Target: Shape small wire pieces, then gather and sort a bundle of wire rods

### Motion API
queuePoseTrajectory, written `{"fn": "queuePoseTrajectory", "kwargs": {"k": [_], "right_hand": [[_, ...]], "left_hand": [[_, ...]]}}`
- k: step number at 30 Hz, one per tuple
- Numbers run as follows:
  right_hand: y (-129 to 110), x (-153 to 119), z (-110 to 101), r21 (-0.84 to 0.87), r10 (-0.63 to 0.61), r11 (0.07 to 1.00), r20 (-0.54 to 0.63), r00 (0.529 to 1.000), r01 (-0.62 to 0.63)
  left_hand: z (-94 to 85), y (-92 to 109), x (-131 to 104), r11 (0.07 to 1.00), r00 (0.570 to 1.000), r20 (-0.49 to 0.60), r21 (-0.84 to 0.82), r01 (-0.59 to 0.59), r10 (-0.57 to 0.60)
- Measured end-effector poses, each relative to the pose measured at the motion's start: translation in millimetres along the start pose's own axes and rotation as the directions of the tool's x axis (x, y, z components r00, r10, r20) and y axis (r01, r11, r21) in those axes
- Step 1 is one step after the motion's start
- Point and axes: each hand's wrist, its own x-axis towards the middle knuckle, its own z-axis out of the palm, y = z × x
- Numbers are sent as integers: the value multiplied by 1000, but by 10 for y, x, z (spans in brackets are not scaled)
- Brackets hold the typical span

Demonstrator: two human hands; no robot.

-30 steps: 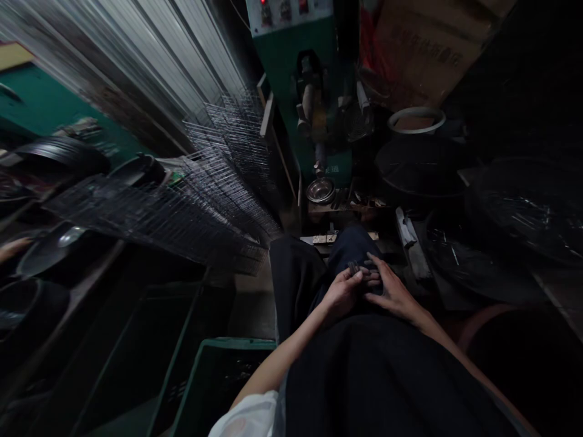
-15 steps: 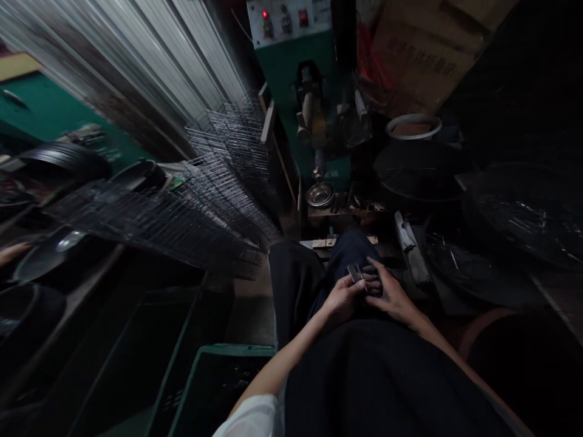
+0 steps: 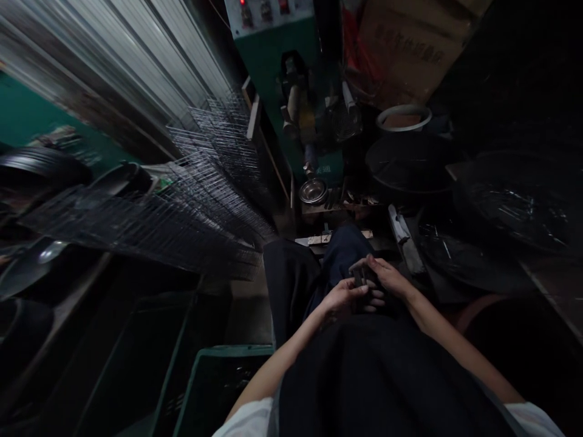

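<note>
In my lap, over the dark apron, both hands meet around a small flat metal piece (image 3: pixel 359 277), dim and partly covered by fingers. My left hand (image 3: pixel 342 296) holds it from below, thumb on top, with its other fingers reaching to the right beneath. From the right, my right hand (image 3: pixel 387 276) has its thumb and forefinger closed at the piece's upper edge. Its exact kind is too dark to make out.
Ahead stands a green machine (image 3: pixel 268 57) with a small round metal dish (image 3: pixel 313 191) at its foot. Wire racks (image 3: pixel 214 170) lean on the left. Dark round trays (image 3: pixel 514 206) holding thin shiny pieces sit at right. A green-rimmed crate (image 3: pixel 237 351) is at lower left.
My right hand has moved up and closed its fingers on the metal piece, which has turned and looks darker. My left hand stays on it. The view has shifted slightly right.
</note>
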Motion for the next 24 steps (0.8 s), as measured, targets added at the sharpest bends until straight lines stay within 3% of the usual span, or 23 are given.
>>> {"fn": "queuePoseTrajectory", "kwargs": {"k": [9, 14, 24], "right_hand": [[-62, 35, -6, -45, -58, 997, -35, 998, 57], [-86, 26, -2, -91, -86, 993, -116, 990, 76], [-60, 3, -10, -157, -126, 981, -98, 987, 109]], "left_hand": [[-18, 5, 42, 999, 998, -44, -23, -40, 39], [-20, 13, 41, 998, 997, -66, -36, -50, 47], [-43, 10, 41, 999, 997, -68, -46, -30, 27]]}}
